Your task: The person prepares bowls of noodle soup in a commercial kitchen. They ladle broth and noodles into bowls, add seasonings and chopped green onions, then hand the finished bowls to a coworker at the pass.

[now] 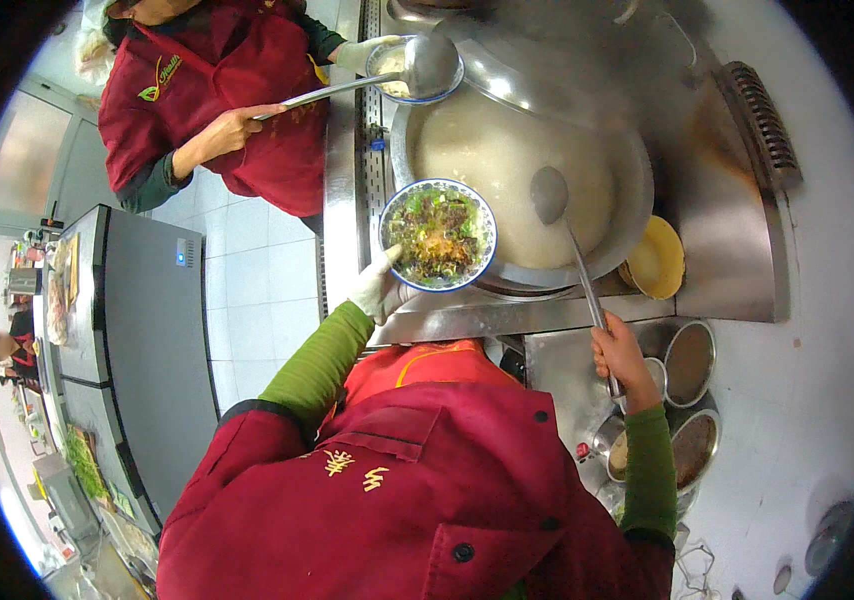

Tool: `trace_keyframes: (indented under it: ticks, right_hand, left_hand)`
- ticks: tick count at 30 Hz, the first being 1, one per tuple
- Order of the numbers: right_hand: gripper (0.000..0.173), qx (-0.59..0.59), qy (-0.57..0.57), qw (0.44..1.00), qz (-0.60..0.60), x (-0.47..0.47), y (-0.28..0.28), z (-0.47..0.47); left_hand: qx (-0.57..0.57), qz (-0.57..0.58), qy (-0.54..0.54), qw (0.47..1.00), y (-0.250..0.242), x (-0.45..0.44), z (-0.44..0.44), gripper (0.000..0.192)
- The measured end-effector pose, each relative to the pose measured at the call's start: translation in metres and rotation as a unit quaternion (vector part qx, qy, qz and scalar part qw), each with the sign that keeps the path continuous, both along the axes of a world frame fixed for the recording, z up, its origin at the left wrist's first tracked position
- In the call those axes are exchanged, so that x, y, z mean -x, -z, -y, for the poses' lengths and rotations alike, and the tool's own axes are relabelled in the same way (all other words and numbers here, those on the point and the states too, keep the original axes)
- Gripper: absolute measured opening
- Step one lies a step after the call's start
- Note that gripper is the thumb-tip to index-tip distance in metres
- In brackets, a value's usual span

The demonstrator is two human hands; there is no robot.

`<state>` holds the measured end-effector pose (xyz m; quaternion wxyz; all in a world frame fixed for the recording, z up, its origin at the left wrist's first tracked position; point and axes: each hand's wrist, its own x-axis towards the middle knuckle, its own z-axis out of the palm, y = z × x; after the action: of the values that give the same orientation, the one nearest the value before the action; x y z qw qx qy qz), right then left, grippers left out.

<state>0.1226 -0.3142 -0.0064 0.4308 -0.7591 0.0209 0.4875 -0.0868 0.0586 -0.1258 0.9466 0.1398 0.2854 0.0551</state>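
My gloved left hand (382,289) grips a blue-rimmed patterned bowl (438,234) by its near left side, thumb over the rim. Chopped greens, dark shreds and an orange seasoning fill the bowl. It is held over the near left edge of a large metal pot (641,187) of pale, cloudy broth (479,142). My bare right hand (618,352) is closed around the handle of a long metal ladle (549,196). The ladle's head is over the right part of the broth; whether it touches the surface I cannot tell.
Across the stove, a co-worker (224,112) holds another ladle (431,67) over a second bowl (391,64). Steam rises at the upper right. A yellow container (656,255) sits right of the pot. Several metal pots (691,364) stand by my right arm. A grey counter unit (153,330) is at left.
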Motion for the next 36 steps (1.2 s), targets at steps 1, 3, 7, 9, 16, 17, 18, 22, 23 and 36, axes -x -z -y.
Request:
trace_keyframes:
  ticks: [1,3,7,9,16,17,18,22,23,36]
  right_hand:
    - [0.035,-0.012,0.02,1.0,-0.02,-0.005,0.003,-0.001]
    - [0.031,-0.07,0.067,0.991,-0.092,-0.009,0.004,0.001]
    - [0.03,-0.187,0.177,0.933,-0.251,-0.005,-0.004,0.023]
    - [0.038,-0.219,0.195,0.907,-0.302,0.001,-0.011,0.036]
    - [0.052,-0.29,0.17,0.886,-0.32,0.036,-0.065,0.055]
    - [0.052,-0.291,0.166,0.887,-0.318,0.042,-0.075,0.055]
    - [0.051,-0.292,0.162,0.888,-0.316,0.048,-0.083,0.055]
    - [0.052,-0.268,0.158,0.894,-0.323,0.067,-0.105,0.047]
    - [0.052,-0.266,0.147,0.897,-0.322,0.071,-0.107,0.044]
    - [0.054,-0.158,0.086,0.962,-0.207,0.099,-0.126,0.023]
  left_hand:
    - [0.012,-0.017,-0.01,1.0,-0.002,0.0,0.001,0.052]
    - [0.007,0.012,0.0,1.0,-0.005,-0.001,0.003,0.051]
    - [-0.002,0.02,0.008,1.0,-0.008,-0.002,0.003,0.053]
    - [0.002,0.008,0.011,1.0,-0.007,0.0,0.001,0.054]
    - [0.016,0.043,0.022,0.999,-0.004,0.0,-0.003,0.064]
    - [0.013,0.045,0.022,0.999,-0.004,-0.001,-0.003,0.064]
    - [0.009,0.048,0.021,0.999,-0.004,-0.002,-0.003,0.064]
    - [0.001,0.056,0.018,0.998,-0.005,-0.004,-0.003,0.063]
    - [0.0,0.054,0.021,0.998,-0.005,-0.005,-0.003,0.062]
    - [-0.005,0.055,0.026,0.998,0.003,-0.007,-0.004,0.062]
